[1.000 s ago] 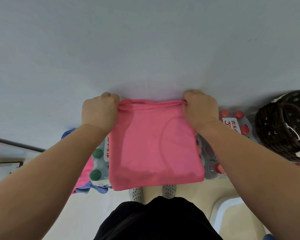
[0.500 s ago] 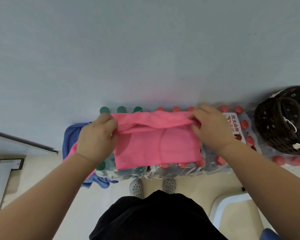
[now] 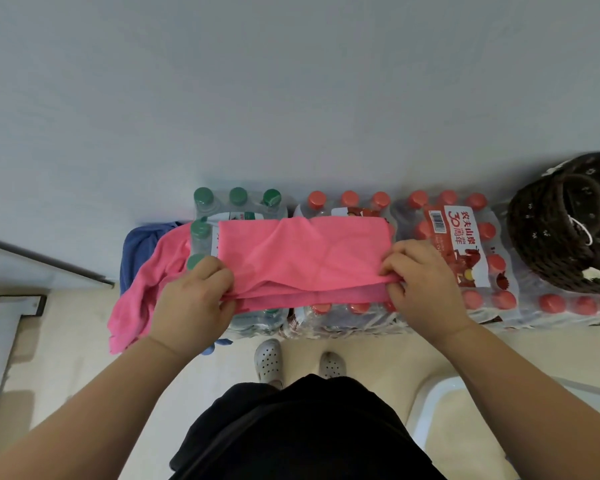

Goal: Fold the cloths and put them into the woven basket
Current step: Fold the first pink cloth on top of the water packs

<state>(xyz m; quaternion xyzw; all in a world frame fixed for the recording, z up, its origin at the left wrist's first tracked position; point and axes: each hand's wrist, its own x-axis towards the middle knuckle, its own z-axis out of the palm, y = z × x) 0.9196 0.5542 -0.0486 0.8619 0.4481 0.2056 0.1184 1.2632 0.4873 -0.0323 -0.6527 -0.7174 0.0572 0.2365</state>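
A pink cloth (image 3: 302, 258) lies folded over on top of shrink-wrapped packs of bottles. My left hand (image 3: 194, 299) pinches its near left corner and my right hand (image 3: 426, 282) pinches its near right corner, both at the doubled front edge. A second pink cloth (image 3: 142, 292) hangs off the left end of the packs, over a blue cloth (image 3: 139, 251). The dark woven basket (image 3: 548, 237) stands on the packs at the far right, well away from both hands.
Green-capped bottles (image 3: 238, 202) and red-capped bottles (image 3: 447, 220) in plastic wrap stand against a pale wall. My feet in white clogs (image 3: 269, 358) are on the beige floor. A white stool edge (image 3: 426, 403) is at lower right, a white frame (image 3: 0, 327) at left.
Both hands brought the pink cloth down from hanging in front of the wall onto the bottle packs, then drew its top edge toward me, doubling it over.
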